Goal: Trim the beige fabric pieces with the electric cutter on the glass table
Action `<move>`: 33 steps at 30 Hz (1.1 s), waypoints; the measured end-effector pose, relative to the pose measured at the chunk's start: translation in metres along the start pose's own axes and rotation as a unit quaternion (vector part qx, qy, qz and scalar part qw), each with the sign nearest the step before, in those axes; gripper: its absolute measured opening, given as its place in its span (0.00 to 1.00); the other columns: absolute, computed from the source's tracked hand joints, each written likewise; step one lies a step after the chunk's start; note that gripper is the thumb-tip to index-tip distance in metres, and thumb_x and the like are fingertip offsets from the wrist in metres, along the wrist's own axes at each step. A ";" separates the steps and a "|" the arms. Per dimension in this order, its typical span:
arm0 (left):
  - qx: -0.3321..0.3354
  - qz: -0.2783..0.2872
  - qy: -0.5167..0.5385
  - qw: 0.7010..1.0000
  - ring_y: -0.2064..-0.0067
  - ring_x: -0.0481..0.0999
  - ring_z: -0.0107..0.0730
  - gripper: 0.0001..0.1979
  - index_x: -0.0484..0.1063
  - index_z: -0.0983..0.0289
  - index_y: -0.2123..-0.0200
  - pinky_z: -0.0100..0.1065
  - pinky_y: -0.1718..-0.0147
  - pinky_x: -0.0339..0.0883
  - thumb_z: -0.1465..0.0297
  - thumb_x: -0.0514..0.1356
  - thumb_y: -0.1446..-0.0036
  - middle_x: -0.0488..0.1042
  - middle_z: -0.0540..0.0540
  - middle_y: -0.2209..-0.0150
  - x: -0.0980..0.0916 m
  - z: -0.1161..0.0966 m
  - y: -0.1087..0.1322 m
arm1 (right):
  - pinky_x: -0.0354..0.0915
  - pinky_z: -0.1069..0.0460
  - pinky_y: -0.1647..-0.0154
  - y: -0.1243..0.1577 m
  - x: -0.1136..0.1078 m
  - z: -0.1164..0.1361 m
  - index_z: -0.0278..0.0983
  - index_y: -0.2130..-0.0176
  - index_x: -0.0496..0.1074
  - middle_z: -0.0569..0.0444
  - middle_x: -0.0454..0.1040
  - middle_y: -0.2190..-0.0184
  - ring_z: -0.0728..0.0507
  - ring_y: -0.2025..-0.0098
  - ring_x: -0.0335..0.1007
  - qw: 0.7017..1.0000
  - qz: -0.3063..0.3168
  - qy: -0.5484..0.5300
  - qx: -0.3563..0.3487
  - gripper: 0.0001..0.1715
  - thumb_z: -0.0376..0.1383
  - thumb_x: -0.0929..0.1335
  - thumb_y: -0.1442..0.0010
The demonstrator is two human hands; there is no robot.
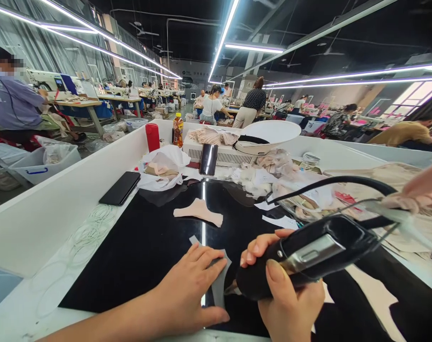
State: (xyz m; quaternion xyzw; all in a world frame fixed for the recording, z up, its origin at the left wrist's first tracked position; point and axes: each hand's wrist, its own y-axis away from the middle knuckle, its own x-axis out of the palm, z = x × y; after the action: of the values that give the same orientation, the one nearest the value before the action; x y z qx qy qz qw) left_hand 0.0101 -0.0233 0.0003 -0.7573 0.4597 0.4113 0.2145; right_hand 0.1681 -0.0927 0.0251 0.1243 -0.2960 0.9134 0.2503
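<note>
My left hand lies palm down with its fingers stretched out, pressing on a narrow grey template on a glossy black sheet. The sheet drapes over the table. In my right hand is a black handheld power tool with a silver side plate. Its pointed metal tip is at the template's right edge; whether it touches the sheet I cannot tell. A beige curved cut piece rests farther up the sheet. Another pale cut piece lies at the lower right.
A black cable arches from the tool toward a blurred skin-toned shape at right. A phone and thin rings lie left. Behind are a plastic bag, a dark phone-like slab, a bottle and fabric scraps.
</note>
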 end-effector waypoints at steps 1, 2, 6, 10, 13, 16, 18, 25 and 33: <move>0.000 -0.002 -0.003 1.000 0.31 0.60 0.56 0.45 0.62 0.61 0.30 0.61 0.29 0.45 0.60 0.73 0.47 0.63 0.62 0.31 0.000 -0.001 0.000 | 0.74 0.49 0.67 0.001 0.000 0.000 0.45 0.48 0.70 0.57 0.74 0.67 0.47 0.68 0.71 1.000 0.004 -0.001 -0.002 0.18 0.37 0.74 0.36; 0.001 -0.004 -0.005 1.000 0.31 0.60 0.56 0.44 0.62 0.61 0.30 0.61 0.29 0.46 0.60 0.74 0.47 0.63 0.63 0.31 0.000 -0.001 0.000 | 0.74 0.49 0.67 0.002 0.000 0.000 0.45 0.48 0.70 0.57 0.74 0.67 0.47 0.68 0.71 1.000 0.006 -0.002 -0.003 0.17 0.37 0.74 0.36; 0.011 -0.017 -0.002 1.000 0.32 0.62 0.55 0.45 0.61 0.60 0.30 0.62 0.29 0.45 0.60 0.74 0.48 0.64 0.62 0.32 0.002 0.000 0.001 | 0.74 0.48 0.67 0.002 0.002 -0.001 0.45 0.50 0.70 0.57 0.74 0.68 0.47 0.69 0.71 1.000 0.002 0.011 0.000 0.15 0.36 0.73 0.35; 0.019 -0.029 0.004 0.999 0.32 0.63 0.56 0.45 0.62 0.60 0.30 0.64 0.29 0.43 0.59 0.74 0.48 0.65 0.63 0.32 0.005 0.003 0.001 | 0.74 0.48 0.67 0.002 0.003 0.002 0.45 0.50 0.70 0.57 0.74 0.68 0.47 0.69 0.71 1.000 -0.001 0.020 0.003 0.15 0.37 0.73 0.35; 0.023 -0.034 -0.001 0.999 0.32 0.63 0.55 0.44 0.64 0.63 0.32 0.62 0.29 0.45 0.57 0.74 0.48 0.66 0.63 0.33 0.006 0.005 0.001 | 0.73 0.49 0.68 0.003 0.001 0.007 0.45 0.50 0.70 0.57 0.73 0.69 0.47 0.70 0.71 1.000 -0.004 0.010 0.007 0.16 0.37 0.74 0.36; 0.024 -0.034 -0.012 0.999 0.32 0.63 0.55 0.43 0.65 0.65 0.33 0.60 0.29 0.46 0.56 0.74 0.48 0.65 0.64 0.33 0.006 0.005 0.001 | 0.74 0.49 0.69 0.006 -0.001 0.011 0.45 0.50 0.70 0.57 0.73 0.69 0.47 0.70 0.71 1.000 -0.003 -0.003 0.012 0.17 0.39 0.74 0.37; 0.022 -0.033 -0.017 0.999 0.32 0.62 0.54 0.43 0.66 0.65 0.33 0.60 0.29 0.47 0.56 0.74 0.48 0.65 0.64 0.33 0.005 0.004 0.002 | 0.74 0.49 0.69 0.008 -0.002 0.012 0.45 0.49 0.70 0.57 0.73 0.68 0.46 0.70 0.71 1.000 0.002 -0.006 0.013 0.17 0.39 0.74 0.37; 0.022 -0.030 -0.015 0.999 0.32 0.62 0.52 0.42 0.66 0.64 0.33 0.58 0.28 0.44 0.56 0.74 0.47 0.65 0.63 0.33 0.003 0.001 0.002 | 0.73 0.50 0.70 0.013 -0.001 0.013 0.45 0.49 0.70 0.57 0.72 0.69 0.47 0.71 0.70 1.000 0.001 0.001 0.008 0.18 0.41 0.75 0.37; 0.030 -0.039 -0.012 0.999 0.32 0.63 0.54 0.43 0.65 0.64 0.33 0.62 0.29 0.44 0.55 0.75 0.48 0.66 0.63 0.33 0.007 0.005 0.002 | 0.73 0.49 0.68 0.014 0.000 0.014 0.45 0.50 0.70 0.57 0.72 0.69 0.47 0.69 0.68 1.000 0.001 0.020 0.010 0.15 0.39 0.73 0.36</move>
State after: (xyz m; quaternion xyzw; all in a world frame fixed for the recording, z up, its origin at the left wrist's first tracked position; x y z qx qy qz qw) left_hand 0.0077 -0.0249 -0.0081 -0.7628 0.4392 0.3977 0.2588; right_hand 0.1618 -0.1110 0.0294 0.1082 -0.2813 0.9189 0.2545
